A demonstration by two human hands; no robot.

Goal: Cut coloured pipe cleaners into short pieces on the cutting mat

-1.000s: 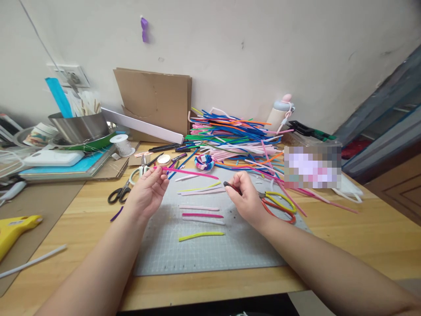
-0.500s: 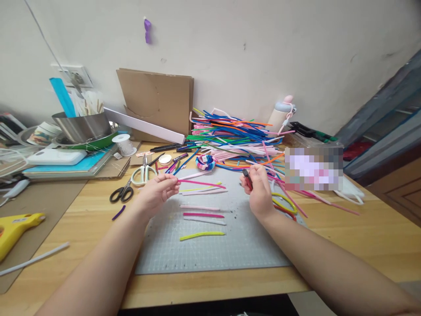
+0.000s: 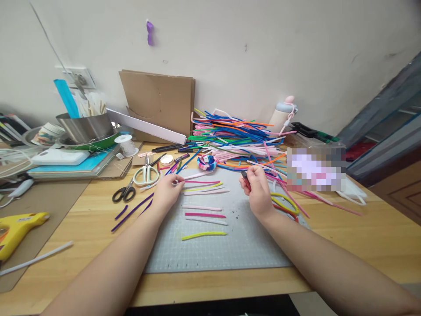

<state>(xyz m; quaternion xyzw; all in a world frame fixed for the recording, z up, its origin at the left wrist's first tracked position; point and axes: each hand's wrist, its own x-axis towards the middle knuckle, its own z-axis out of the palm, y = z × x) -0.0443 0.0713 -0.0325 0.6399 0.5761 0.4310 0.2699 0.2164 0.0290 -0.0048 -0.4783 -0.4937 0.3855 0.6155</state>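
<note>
My left hand (image 3: 169, 192) rests at the upper left of the grey cutting mat (image 3: 204, 252), its fingers pinched at the left end of a short hot-pink pipe cleaner (image 3: 204, 182). Just below that piece lie a yellow pipe cleaner (image 3: 207, 188) and a pale pink one (image 3: 213, 192). Farther down the mat are several more short pieces, among them a hot-pink strip (image 3: 205, 215) and a yellow-green strip (image 3: 204, 236). Above the mat's right side, my right hand (image 3: 258, 191) is closed around a small red thing with a black end (image 3: 245, 176); its kind is unclear.
A heap of coloured pipe cleaners (image 3: 233, 134) lies at the back against the wall. White-handled scissors (image 3: 147, 175), black-handled scissors (image 3: 124, 193) and purple pipe cleaners (image 3: 131, 213) are left of the mat. A yellow glue gun (image 3: 21, 228) lies at far left.
My left hand has turned and lowered the hot-pink pipe cleaner beside the yellow one. Purple pipe cleaners now show beside my left forearm. My right hand has hardly moved.
</note>
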